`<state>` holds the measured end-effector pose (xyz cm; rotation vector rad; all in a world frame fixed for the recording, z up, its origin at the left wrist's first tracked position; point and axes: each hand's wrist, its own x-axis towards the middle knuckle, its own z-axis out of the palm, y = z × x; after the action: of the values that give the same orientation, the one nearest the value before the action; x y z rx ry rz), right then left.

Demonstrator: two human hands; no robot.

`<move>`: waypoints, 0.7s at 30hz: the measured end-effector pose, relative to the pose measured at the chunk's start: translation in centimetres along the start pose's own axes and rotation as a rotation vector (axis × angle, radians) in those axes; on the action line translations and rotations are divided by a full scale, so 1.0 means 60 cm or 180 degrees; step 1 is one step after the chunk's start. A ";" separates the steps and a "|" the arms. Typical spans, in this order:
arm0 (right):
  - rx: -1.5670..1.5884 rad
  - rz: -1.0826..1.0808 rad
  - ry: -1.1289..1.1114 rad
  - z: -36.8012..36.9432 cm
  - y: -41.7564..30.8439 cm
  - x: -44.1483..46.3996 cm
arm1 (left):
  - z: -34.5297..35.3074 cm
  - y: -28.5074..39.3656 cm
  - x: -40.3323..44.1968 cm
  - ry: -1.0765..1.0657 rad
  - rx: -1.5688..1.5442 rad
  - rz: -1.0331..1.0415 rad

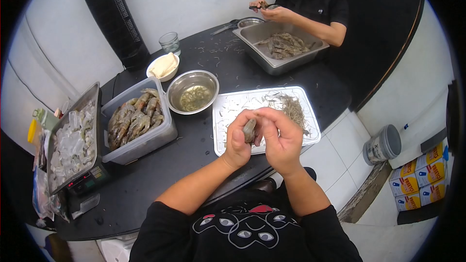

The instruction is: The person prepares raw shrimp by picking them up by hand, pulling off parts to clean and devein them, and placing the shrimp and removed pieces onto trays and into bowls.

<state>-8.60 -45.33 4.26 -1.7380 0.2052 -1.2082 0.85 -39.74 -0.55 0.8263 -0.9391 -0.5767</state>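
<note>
Over the white tray [224,105] I hold a grey shrimp [249,130] up between both hands. My left hand [237,141] is closed around the shrimp, thumb along its side. My right hand [281,141] is also closed, its fingertips meeting the left fingers above the shrimp and its thumb bent inward; the fingers partly hide the shrimp's far end. A pile of thin shrimp trimmings [293,109] lies on the tray's right side, with small bits scattered to the left.
Left of the tray stand a metal bowl [213,102] of murky liquid, a plastic tub [167,133] of whole shrimp, and a scale [85,178] bearing an ice-filled tray. A white bowl [162,75] and a glass [170,43] stand behind. Across the table, a person handles shrimp over a steel pan [272,65].
</note>
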 end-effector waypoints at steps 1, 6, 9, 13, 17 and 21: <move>-0.0013 0.0068 -0.0071 -0.003 0.000 0.001 | -0.001 0.003 0.001 -0.0065 -0.0067 -0.0098; -0.0249 0.0481 -0.0647 -0.027 -0.028 0.011 | -0.005 0.004 0.005 -0.0213 -0.0557 -0.0487; -0.0709 0.0010 -0.0593 -0.030 -0.047 0.014 | -0.012 0.000 0.008 -0.0258 -0.0735 -0.0506; -0.1099 -0.0359 -0.0569 -0.033 -0.043 0.011 | -0.011 0.000 0.007 -0.0363 -0.0649 -0.0396; -0.1293 -0.0572 -0.0559 -0.034 -0.040 0.010 | -0.015 0.002 0.009 -0.0458 -0.0495 -0.0305; -0.1551 -0.0693 -0.0669 -0.039 -0.040 0.009 | -0.018 -0.003 0.009 -0.0547 -0.0441 -0.0279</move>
<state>-11.03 -45.85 6.54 -2.3480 0.1991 -1.1822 2.05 -39.86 -0.80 0.7038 -1.0104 -0.7898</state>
